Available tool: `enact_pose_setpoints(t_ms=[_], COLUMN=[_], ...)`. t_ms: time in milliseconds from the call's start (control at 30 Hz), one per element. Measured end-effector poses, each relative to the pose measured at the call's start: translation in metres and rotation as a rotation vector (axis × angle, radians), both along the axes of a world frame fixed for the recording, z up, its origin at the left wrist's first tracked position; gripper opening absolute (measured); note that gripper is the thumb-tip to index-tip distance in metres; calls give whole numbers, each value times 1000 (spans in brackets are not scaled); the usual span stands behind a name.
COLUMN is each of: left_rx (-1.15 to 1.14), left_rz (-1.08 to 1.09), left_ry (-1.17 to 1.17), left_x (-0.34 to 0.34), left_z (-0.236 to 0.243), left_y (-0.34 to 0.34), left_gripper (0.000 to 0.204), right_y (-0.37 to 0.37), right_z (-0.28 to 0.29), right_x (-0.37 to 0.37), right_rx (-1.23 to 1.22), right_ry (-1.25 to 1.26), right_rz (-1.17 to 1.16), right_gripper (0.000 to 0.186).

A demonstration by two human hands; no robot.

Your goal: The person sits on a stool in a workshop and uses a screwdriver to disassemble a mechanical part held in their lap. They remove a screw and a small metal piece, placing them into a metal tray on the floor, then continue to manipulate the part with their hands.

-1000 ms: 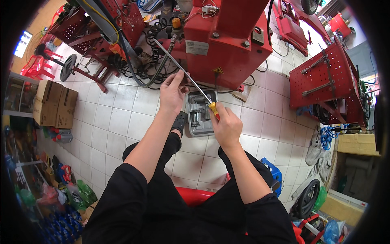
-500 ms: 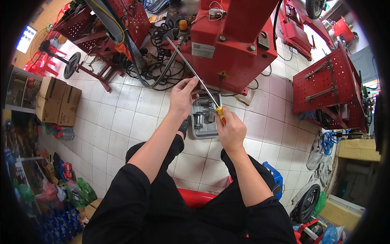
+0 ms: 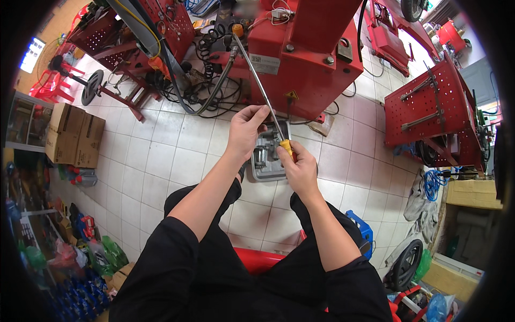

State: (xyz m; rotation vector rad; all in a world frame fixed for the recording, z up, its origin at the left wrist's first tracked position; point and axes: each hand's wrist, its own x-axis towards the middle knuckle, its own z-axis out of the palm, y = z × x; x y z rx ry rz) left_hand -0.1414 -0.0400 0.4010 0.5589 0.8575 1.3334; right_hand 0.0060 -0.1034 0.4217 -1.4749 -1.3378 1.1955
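A long screwdriver with a steel shaft (image 3: 257, 80) and a yellow and red handle (image 3: 286, 146) slants up and away from me. My right hand (image 3: 299, 172) is closed round its handle. My left hand (image 3: 248, 129) pinches at the shaft with thumb and curled fingers. Below both hands a grey tray (image 3: 271, 174) with metal parts lies on the tiled floor, partly hidden by them. Beyond it stands a red machine (image 3: 316, 80) with hoses and cables beside it.
Red perforated carts (image 3: 413, 129) (image 3: 94, 40) stand at right and upper left. Cardboard boxes (image 3: 70, 134) are at the left, a blue hose coil (image 3: 432, 185) at the right. Red seat (image 3: 252, 257) shows between my legs, and a blue case (image 3: 362, 231) lies by my right leg.
Both hands have shifted rightward with the screwdriver, whose shaft now points more steeply away from me, its tip farther right and higher in the picture.
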Motion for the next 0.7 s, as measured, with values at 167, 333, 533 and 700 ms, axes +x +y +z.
enact_pose_setpoints(t_ms=[167,333,533,700], left_rx=[-6,32,59,46], left_rz=[-27,-42,-45,-46], left_ry=[28,57,81,41], left_x=[2,3,4,3], left_z=[4,6,8,6], left_y=[-2,-3,-3,-3], left_gripper=[10,13,18,20], right_y=[2,3,4,3], right_z=[-9,-5,-7,-7], right_x=[3,6,7,7], right_rx=[-91,-237,-270,-294], right_ry=[163,330,424,507], right_rz=[24,69,84,103], right_gripper=[25,24,26,25])
